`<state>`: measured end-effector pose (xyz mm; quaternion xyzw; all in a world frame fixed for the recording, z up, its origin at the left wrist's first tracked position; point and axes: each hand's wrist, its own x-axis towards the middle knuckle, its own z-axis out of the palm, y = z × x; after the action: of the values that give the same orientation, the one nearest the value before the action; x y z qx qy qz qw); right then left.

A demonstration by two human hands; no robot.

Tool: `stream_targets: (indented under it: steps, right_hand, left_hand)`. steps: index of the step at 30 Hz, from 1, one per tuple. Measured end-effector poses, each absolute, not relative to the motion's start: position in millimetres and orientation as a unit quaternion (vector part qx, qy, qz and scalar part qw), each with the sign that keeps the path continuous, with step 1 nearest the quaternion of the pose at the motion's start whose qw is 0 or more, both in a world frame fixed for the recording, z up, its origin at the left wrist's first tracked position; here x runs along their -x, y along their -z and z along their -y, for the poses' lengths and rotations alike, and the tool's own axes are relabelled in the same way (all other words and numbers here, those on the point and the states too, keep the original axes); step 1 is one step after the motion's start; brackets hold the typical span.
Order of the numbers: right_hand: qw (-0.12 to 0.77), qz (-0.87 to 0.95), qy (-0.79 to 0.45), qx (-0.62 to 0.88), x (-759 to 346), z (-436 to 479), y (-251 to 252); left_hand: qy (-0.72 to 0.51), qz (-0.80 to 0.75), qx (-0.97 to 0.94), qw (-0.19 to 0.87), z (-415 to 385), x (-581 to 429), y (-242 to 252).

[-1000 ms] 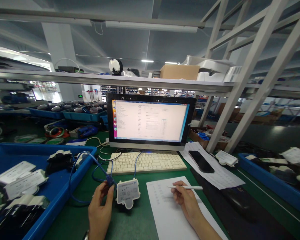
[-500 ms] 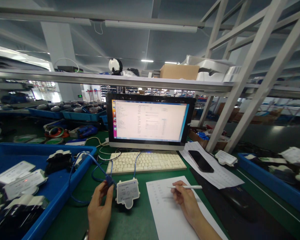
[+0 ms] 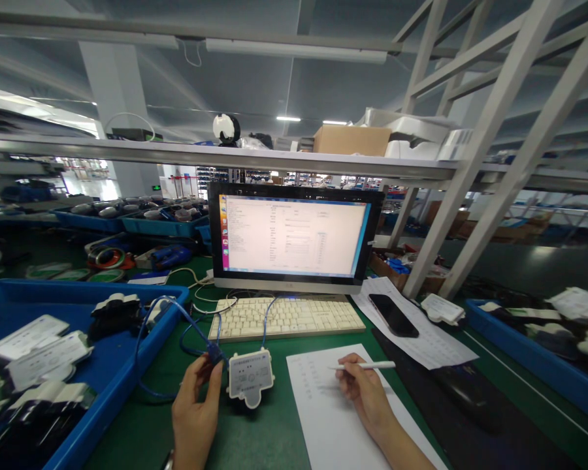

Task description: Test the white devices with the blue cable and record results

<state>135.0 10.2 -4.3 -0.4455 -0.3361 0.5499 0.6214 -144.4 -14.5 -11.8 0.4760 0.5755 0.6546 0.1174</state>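
Observation:
My left hand (image 3: pixel 195 406) pinches the plug of a blue cable (image 3: pixel 214 353) where it meets a small white device (image 3: pixel 250 377) on the green bench mat. My right hand (image 3: pixel 363 394) grips a white pen (image 3: pixel 367 366) and rests on a white sheet of paper (image 3: pixel 323 418). A cream keyboard (image 3: pixel 287 318) lies just beyond both hands, below a lit monitor (image 3: pixel 294 237).
A blue tray (image 3: pixel 110 385) with several white and black devices sits at the left. A black phone (image 3: pixel 393 315) lies on papers to the right, beside a white device (image 3: pixel 443 309). Another blue tray (image 3: pixel 534 362) stands at far right. White frame struts (image 3: pixel 463 176) rise behind.

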Motion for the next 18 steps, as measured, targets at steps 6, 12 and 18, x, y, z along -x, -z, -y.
stream_targets:
  steps: [6, 12, 18]
  right_hand:
    - [0.620, 0.334, -0.548, 0.451, -135.2, -9.5, 3.6]
    - [0.622, 0.334, -0.548, 0.450, -135.7, -10.5, 5.6]
    - [0.623, 0.336, -0.544, 0.451, -134.9, -9.2, 3.3]
  left_hand:
    - [-0.653, -0.575, -0.481, 0.107, 15.6, 143.9, 10.1]
    - [-0.661, -0.570, -0.479, 0.096, 15.5, 141.9, 6.3]
    - [-0.659, -0.567, -0.484, 0.097, 15.9, 141.5, 6.6]
